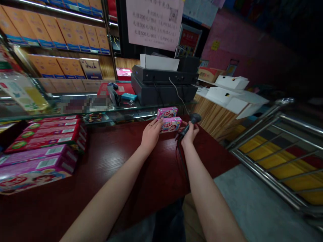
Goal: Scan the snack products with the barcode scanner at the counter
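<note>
Two small pink boxes lie on the dark red counter (131,174), one farther (167,112) and one nearer (171,124). My left hand (150,133) rests against the left end of the nearer pink box, fingers curled onto it. My right hand (189,132) is wrapped round the handle of a black barcode scanner (192,121), whose head points toward the pink boxes. The scanner's black cable hangs down along my right wrist.
Stacks of long pink and red boxes (42,148) fill the counter's left side. A glass shelf (101,109) runs behind. A black register with a white paper tray (161,79) stands at the back. White cartons (234,90) and a steel railing (272,151) are at right.
</note>
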Demonstrator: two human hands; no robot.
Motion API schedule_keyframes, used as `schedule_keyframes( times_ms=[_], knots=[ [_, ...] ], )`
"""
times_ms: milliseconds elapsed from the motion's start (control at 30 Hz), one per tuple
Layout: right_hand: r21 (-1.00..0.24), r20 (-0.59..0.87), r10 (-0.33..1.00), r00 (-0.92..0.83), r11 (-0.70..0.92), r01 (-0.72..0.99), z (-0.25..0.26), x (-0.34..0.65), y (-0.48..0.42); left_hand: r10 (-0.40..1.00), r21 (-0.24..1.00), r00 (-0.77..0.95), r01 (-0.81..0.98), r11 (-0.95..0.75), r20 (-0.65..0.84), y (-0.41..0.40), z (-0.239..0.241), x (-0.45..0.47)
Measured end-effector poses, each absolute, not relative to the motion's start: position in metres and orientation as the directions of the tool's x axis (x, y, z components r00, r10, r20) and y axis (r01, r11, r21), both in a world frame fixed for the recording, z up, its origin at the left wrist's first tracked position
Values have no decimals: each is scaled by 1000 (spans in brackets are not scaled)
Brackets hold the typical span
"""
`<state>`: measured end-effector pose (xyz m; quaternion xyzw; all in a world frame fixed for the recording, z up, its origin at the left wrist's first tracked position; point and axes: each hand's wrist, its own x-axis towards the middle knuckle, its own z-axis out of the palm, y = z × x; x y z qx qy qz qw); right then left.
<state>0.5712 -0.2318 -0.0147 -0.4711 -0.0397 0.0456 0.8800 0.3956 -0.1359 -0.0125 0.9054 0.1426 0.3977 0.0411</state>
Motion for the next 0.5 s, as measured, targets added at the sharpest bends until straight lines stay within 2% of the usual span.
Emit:
schedule_keyframes(
  times_ms=[267,500],
  knots=[
    [-829,-2,73,997,558,-42,-18,592,-229,193,74,620,212,-974,761,-108,-13,449],
    [-851,61,89,994,525,5,-20,592,-223,235,112,585,240,-964,776,-95,-17,457]
  ],
)
